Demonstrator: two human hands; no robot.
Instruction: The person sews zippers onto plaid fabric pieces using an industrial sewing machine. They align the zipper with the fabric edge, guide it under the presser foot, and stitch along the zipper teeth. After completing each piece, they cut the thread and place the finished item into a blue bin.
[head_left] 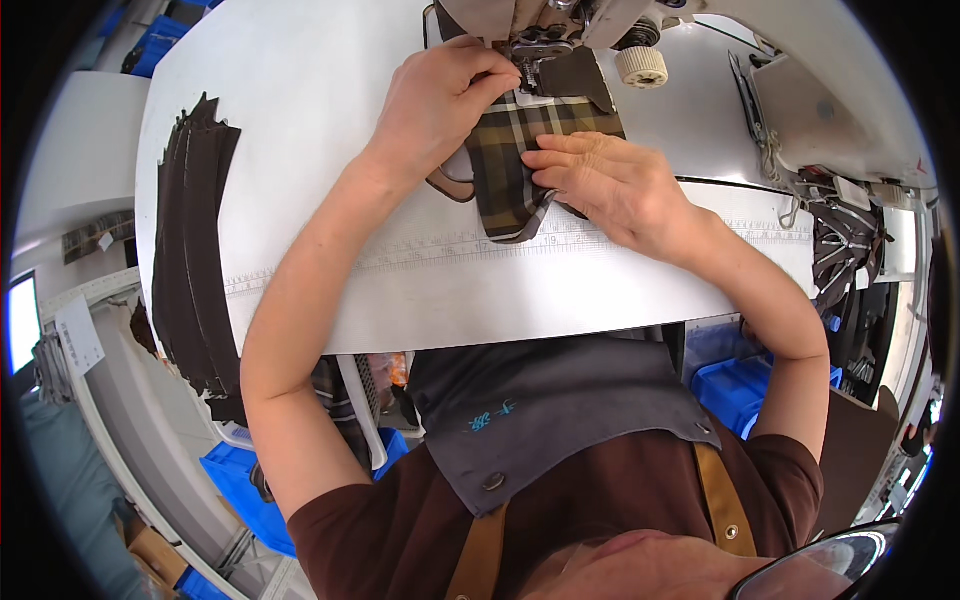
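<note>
A piece of plaid cloth (505, 170) in olive, black and white lies under the sewing machine's presser foot (530, 75), with a dark brown piece (575, 82) at its far end. Beside the foot, my left hand (430, 105) is closed, thumb and forefinger pinched together at the needle area. Whatever sits between those fingertips is too small to make out. My right hand (620, 185) rests on the plaid cloth's right side, fingers stretched out flat over it. The cloth's near edge is partly folded by that hand.
A stack of dark brown cloth strips (190, 250) hangs over the white table's (300, 130) left side. A printed ruler (440, 250) runs across the table. The machine's cream knob (641, 67) is at the upper right. Blue bins (735, 390) stand below the table.
</note>
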